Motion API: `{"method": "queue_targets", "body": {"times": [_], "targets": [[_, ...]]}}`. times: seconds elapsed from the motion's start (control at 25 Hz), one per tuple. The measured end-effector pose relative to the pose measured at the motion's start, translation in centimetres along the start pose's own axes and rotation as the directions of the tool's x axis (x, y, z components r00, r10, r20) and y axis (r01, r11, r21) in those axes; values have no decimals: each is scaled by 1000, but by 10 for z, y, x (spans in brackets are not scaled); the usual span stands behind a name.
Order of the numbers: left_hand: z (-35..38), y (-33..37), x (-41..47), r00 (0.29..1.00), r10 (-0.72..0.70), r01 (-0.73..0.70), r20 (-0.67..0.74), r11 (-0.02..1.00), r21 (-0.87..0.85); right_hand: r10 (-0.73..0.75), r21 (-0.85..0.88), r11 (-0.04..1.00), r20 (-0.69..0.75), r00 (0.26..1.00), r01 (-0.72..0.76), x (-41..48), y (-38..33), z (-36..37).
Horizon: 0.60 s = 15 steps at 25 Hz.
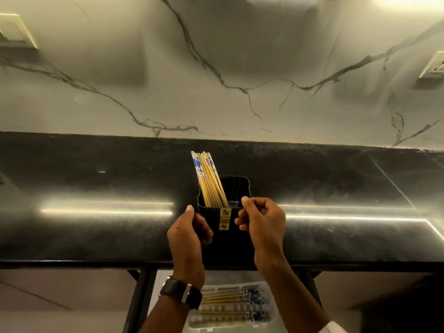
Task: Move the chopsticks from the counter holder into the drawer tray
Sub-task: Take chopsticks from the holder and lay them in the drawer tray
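A black square holder [225,222] stands on the dark counter, near its front edge. Several yellow chopsticks [208,179] with blue-and-white tops lean to the left inside it. My left hand [187,239] hovers at the holder's left side, fingers curled and apart, holding nothing. My right hand [262,222] is at the holder's right rim, fingers loosely bent, thumb near the rim; nothing shows in it. Below the counter, a clear drawer tray [269,316] holds several chopsticks [230,299] lying flat, partly hidden by my left wrist.
The black counter [96,188] runs the full width, backed by a white marble wall [216,68] with sockets at left and right. The open drawer [168,280] sits under the counter's front edge between dark rails. A watch is on my left wrist.
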State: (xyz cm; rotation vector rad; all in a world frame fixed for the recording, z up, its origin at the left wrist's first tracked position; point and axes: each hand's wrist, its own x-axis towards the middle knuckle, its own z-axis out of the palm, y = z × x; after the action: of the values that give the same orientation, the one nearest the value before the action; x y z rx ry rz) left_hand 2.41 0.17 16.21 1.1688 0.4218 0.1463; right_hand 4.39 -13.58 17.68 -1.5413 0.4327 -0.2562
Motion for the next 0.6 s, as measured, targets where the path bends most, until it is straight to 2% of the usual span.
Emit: {"method": "queue_targets", "body": {"times": [0.12, 0.2, 0.28, 0.4, 0.48, 0.6], "targets": [[10, 25, 14, 996, 62, -58, 70, 997, -47, -207, -133, 967, 84, 975, 217, 35, -24, 29], [15, 36, 23, 995, 43, -35, 88, 996, -82, -261, -321, 896, 176, 949, 307, 65, -33, 49], [17, 44, 29, 994, -2, 15, 109, 993, -121, -240, -487, 793, 304, 922, 367, 92, -37, 68], [16, 45, 32, 986, -69, 93, 152, 983, -155, -104, -626, 665, 463, 880, 408, 123, -36, 92], [15, 42, 34, 981, -94, 121, 171, 981, -151, -14, -671, 610, 524, 852, 422, 133, -34, 102], [11, 37, 37, 979, -111, 136, 171, 981, -139, -34, -701, 535, 540, 841, 471, 139, -28, 108]]}}
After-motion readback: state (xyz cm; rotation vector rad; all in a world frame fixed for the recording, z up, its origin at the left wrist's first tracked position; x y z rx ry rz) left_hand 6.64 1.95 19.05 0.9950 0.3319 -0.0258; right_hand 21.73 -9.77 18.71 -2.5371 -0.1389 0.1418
